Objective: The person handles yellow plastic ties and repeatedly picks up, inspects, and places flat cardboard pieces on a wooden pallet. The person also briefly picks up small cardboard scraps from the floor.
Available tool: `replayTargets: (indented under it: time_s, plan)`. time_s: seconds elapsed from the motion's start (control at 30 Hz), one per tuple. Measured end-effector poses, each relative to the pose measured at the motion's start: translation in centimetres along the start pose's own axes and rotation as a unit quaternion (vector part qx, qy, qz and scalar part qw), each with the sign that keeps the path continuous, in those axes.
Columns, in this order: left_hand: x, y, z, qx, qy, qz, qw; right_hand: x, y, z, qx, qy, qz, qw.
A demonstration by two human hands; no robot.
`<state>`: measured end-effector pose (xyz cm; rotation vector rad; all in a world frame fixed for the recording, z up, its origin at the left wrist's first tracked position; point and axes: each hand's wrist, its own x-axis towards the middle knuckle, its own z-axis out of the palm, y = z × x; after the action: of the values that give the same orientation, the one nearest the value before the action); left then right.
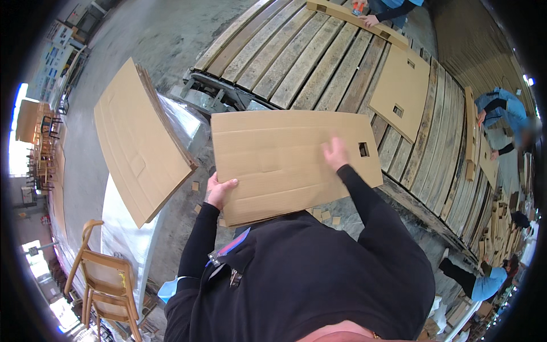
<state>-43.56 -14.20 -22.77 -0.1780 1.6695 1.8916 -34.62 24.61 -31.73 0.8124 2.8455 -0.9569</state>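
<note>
A flat tan cardboard sheet (285,137) lies in front of me, creased lengthwise, with a rectangular cutout near its right end and a faint uncut outline left of the middle. My left hand (219,191) grips its left edge, thumb on top and the other fingers hidden underneath. Over the sheet's right part, close to the cutout, my right hand (336,154) is smeared by motion; whether it touches the board I cannot tell. A stack of similar cardboard sheets (137,142) stands to the left, tilted, with its edges toward me.
A slatted wooden platform (279,74) stretches ahead and right, bearing a cardboard sheet with two cutouts (403,85) and a long folded cardboard strip (356,23). Co-workers (504,111) stand around it. A wooden chair (105,273) is at lower left; small cardboard scraps (326,215) litter the floor.
</note>
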Motion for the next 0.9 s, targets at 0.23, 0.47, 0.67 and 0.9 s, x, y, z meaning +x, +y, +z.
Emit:
replayTargets:
  time_s: [0.23,0.47,0.67,0.9]
  plan:
    - [-0.2,-1.4,-0.4,-0.016,-0.01,-0.013,1.0,-7.6,-13.8,2.7,-0.15,-0.16,-0.374,0.901]
    - [-1.0,-2.4,0.8,0.023,0.052,0.0,0.998,-6.8,-13.9,4.8,-0.146,-0.237,-0.372,0.886]
    - [-0.7,-2.0,0.5,0.026,0.042,0.007,0.999,-5.6,-14.6,5.1,-0.165,-0.349,-0.303,0.871]
    - [0.1,0.6,-0.2,-0.022,-0.07,0.02,0.997,-7.3,-15.8,1.6,-0.121,-0.23,-0.315,0.913]
